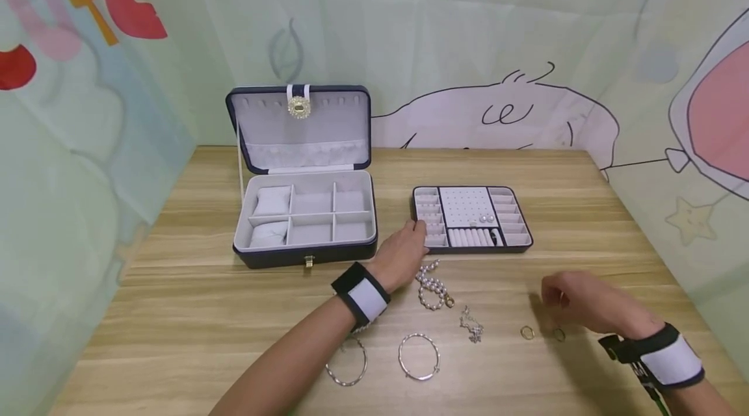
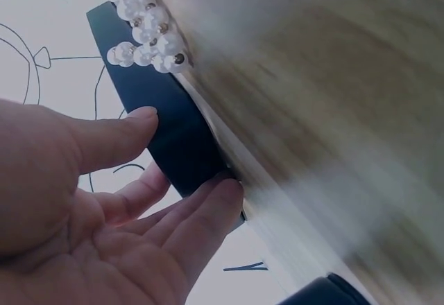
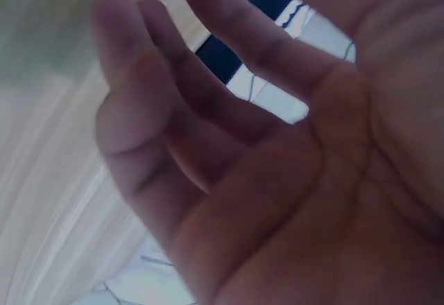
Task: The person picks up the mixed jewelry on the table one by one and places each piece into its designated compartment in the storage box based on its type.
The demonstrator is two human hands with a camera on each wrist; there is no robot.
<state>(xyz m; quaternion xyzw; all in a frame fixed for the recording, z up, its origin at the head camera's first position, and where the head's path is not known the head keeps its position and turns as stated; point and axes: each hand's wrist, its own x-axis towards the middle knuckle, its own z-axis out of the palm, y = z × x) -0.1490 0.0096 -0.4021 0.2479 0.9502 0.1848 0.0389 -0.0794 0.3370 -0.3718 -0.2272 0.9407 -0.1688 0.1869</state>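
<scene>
Left hand (image 1: 404, 250) out flat, fingers (image 2: 208, 211) straight, tips touching the near left corner of the dark little tray (image 1: 471, 219). In the left wrist view, thumb on one side of the tray's dark edge (image 2: 170, 135) and fingers on the other, nothing grabbed tight. Pearl bracelet (image 1: 432, 286) lying just beside this hand, a bit nearer and to its right, almost at the wrist. Big open box (image 1: 304, 208) off to the hand's left, close by, not touching.

Right hand (image 1: 576, 302) floating low over the table (image 1: 175, 312), fingers loose and a little bent, holding nothing; palm bare in the right wrist view (image 3: 277, 180). Two small gold rings just under and beside it: one ring (image 1: 527, 332) near the fingertips, to the hand's left, the other ring (image 1: 559, 335) right below the hand. Not touching, as far as can be told.

Silver chain (image 1: 471, 325) between the two hands. Two bangles nearest of all: one bangle (image 1: 419, 356) below the pearls, the other bangle (image 1: 348, 364) partly under the left arm.
</scene>
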